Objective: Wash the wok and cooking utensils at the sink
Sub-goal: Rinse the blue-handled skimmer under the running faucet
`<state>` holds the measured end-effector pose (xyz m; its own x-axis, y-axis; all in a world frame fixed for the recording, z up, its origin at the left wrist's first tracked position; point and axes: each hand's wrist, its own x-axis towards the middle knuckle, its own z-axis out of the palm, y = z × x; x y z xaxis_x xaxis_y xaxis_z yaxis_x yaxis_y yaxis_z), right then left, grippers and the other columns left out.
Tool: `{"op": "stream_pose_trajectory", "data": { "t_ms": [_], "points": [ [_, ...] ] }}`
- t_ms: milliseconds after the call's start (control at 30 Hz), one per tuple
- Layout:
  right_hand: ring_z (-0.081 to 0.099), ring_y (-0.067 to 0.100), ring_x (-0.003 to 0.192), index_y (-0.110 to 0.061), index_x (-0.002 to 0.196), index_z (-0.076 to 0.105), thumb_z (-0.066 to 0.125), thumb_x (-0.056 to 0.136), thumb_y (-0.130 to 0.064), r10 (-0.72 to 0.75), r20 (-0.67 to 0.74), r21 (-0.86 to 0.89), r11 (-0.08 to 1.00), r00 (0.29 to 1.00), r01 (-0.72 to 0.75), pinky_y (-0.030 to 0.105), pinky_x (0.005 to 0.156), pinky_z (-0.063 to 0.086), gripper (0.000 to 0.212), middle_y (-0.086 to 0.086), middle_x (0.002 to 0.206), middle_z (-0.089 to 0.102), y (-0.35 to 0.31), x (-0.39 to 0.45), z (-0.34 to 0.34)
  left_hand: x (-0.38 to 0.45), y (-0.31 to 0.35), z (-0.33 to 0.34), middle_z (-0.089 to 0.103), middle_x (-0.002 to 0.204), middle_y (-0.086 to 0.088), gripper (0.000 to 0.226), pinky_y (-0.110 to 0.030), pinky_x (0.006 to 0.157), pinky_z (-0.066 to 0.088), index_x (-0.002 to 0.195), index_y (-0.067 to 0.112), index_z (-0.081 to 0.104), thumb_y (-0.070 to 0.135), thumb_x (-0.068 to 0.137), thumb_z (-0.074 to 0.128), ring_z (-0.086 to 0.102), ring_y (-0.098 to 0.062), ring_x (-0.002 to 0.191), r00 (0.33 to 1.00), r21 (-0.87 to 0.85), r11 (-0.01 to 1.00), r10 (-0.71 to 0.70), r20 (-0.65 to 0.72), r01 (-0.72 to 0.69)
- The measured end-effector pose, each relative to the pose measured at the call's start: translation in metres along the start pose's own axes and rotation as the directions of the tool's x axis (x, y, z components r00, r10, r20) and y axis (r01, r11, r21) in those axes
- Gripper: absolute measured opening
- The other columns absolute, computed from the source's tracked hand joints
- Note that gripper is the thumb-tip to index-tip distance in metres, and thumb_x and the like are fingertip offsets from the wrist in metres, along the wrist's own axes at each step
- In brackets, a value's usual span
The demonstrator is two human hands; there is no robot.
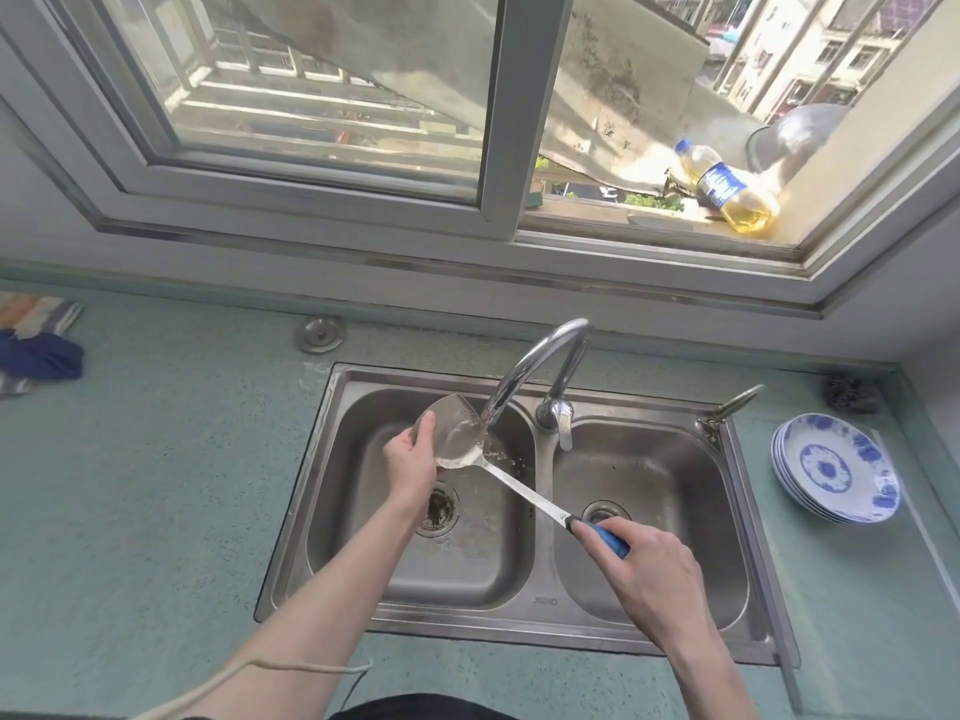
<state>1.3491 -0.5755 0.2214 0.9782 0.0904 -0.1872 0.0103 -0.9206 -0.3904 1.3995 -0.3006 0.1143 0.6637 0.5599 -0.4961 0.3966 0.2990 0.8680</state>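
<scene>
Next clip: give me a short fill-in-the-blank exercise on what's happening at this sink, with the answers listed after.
1. The right hand grips the spatula by its ____ handle.
2. Water from the faucet falls on the spatula blade over the ____ basin of the sink.
3. The left hand holds the spatula's ____.
4. The stack of plates is blue and ____.

Answers: blue; left; blade; white

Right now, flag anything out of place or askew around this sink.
The oil bottle on the open window ledge is leaning, not upright, near the outer edge. The stack of plates sits tilted on the counter right of the sink. Nothing looks spilled or broken.
</scene>
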Motion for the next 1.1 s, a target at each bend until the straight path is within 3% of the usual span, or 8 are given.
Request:
{"op": "stream_pose_trajectory", "data": {
  "t_ms": [133,233,333,500,600,800,967,1100],
  "points": [
    [0.061,0.018,0.072,-0.029,0.08,0.073,0.056,0.09,-0.073,0.025,0.01,0.024,0.999,1.0,-0.026,0.032,0.069,0.049,0.048,-0.004,0.066,0.066,0.008,0.0,-0.001,0.002,0.004,0.008,0.078,0.102,-0.019,0.015,-0.051,0.098,0.056,0.104,0.006,0.074,0.005,0.089,0.075,0.073,-0.038,0.1,0.985,-0.165,0.984,-0.041,0.167,0.069],
    [0.062,0.015,0.072,-0.033,0.078,0.072,0.057,0.088,-0.075,0.028,0.042,0.077,0.997,0.999,-0.031,0.034,0.071,0.052,0.046,-0.004,0.064,0.065,0.015,0.0,-0.004,0.004,0.006,0.008,0.077,0.086,-0.003,0.02,-0.036,0.084,0.056,0.085,0.016,0.069,0.028,0.084,0.085,0.071,-0.019,0.08,0.999,-0.042,0.999,0.016,0.043,-0.015],
    [0.062,0.015,0.072,-0.032,0.078,0.071,0.055,0.088,-0.075,0.025,0.056,0.091,0.995,0.998,-0.03,0.035,0.071,0.053,0.047,-0.003,0.064,0.065,0.019,-0.001,-0.003,0.01,-0.001,0.009,0.063,0.074,0.0,0.056,-0.033,0.067,0.044,0.075,0.008,0.063,0.061,0.092,0.061,0.054,-0.015,0.069,0.996,0.048,0.996,0.077,0.048,-0.079],
    [0.062,0.01,0.073,-0.036,0.076,0.072,0.056,0.087,-0.075,0.066,0.051,0.077,0.995,0.997,-0.07,0.031,0.07,0.051,0.043,-0.011,0.063,0.065,0.032,-0.002,-0.011,0.011,-0.007,0.009,0.078,0.09,-0.017,0.024,-0.044,0.083,0.053,0.089,0.004,0.079,0.026,0.094,0.069,0.068,-0.025,0.08,0.953,0.043,0.998,0.031,0.3,-0.046],
    [0.062,0.009,0.073,-0.039,0.077,0.072,0.057,0.086,-0.076,0.062,0.044,0.072,0.995,0.997,-0.065,0.03,0.069,0.05,0.041,-0.012,0.064,0.066,0.034,-0.003,-0.014,0.006,-0.007,0.013,0.078,0.086,-0.014,0.017,-0.041,0.079,0.053,0.085,0.005,0.08,0.022,0.081,0.084,0.068,-0.023,0.076,0.963,0.015,0.999,0.036,0.266,-0.041],
    [0.063,0.01,0.071,-0.038,0.078,0.074,0.058,0.085,-0.076,0.063,0.013,0.066,0.996,0.998,-0.064,0.031,0.068,0.051,0.041,-0.012,0.062,0.066,0.036,-0.007,-0.015,0.007,-0.009,0.02,0.067,0.071,-0.011,0.058,-0.033,0.067,0.045,0.076,-0.005,0.066,0.043,0.105,0.052,0.056,-0.021,0.066,0.985,0.046,0.999,0.016,0.171,-0.025],
    [0.063,0.011,0.069,-0.038,0.073,0.073,0.061,0.085,-0.074,0.074,0.002,0.092,0.993,0.997,-0.074,0.033,0.068,0.051,0.039,-0.013,0.062,0.065,0.043,-0.005,-0.019,0.004,-0.016,0.021,0.077,0.104,-0.02,0.029,-0.037,0.081,0.054,0.107,0.002,0.077,0.022,0.106,0.055,0.07,-0.03,0.09,0.946,-0.148,0.985,-0.042,0.322,0.094],
    [0.063,0.012,0.069,-0.034,0.075,0.073,0.06,0.089,-0.069,0.064,0.042,0.138,0.988,0.997,-0.069,0.032,0.069,0.051,0.04,-0.012,0.061,0.065,0.034,-0.002,-0.012,-0.01,-0.012,0.033,0.078,0.088,-0.007,0.015,-0.036,0.076,0.062,0.105,0.006,0.072,0.018,0.101,0.065,0.074,-0.02,0.078,0.956,-0.398,0.876,-0.202,0.212,0.273]
  ]
}}
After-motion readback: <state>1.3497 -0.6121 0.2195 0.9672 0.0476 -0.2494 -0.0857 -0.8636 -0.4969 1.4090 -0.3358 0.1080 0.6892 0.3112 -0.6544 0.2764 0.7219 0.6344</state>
